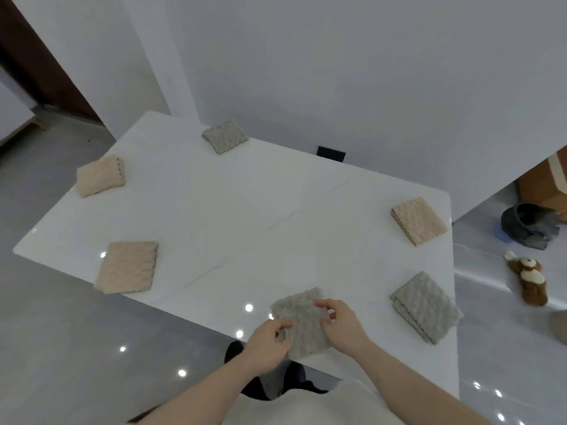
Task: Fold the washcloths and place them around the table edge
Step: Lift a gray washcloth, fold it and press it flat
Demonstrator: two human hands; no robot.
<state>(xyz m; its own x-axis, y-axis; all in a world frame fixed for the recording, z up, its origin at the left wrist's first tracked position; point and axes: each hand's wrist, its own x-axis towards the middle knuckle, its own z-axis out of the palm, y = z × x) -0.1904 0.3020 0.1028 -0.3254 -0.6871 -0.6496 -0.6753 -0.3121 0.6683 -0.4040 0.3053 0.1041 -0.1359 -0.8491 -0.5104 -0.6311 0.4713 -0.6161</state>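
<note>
Hands meet at the near edge of the white table point(245, 210), both on one grey washcloth point(302, 323) that lies folded there, partly overhanging that edge. The left hand point(266, 345) has its fingers curled and pinches the cloth's near-left side; the right hand point(340, 322) pinches its right side between thumb and bent fingers. Five more folded cloths sit around the table's rim, well apart from one another. To the right of the held cloth, near the table's right edge, lies a second grey cloth point(425, 306), its corner reaching that edge. Farther along the same edge lies a beige cloth point(418, 220). At the far edge, beside the wall, sits a third grey cloth point(225, 136). On the table's left side lie two beige cloths: one point(100, 176) near the far-left corner and one point(127, 267) nearer, at the left edge and slightly over it. Right of the table, on the floor, stands a dark pot point(529, 225); what it holds cannot be told. Nearer than the pot lies a brown plush toy point(528, 279).
</note>
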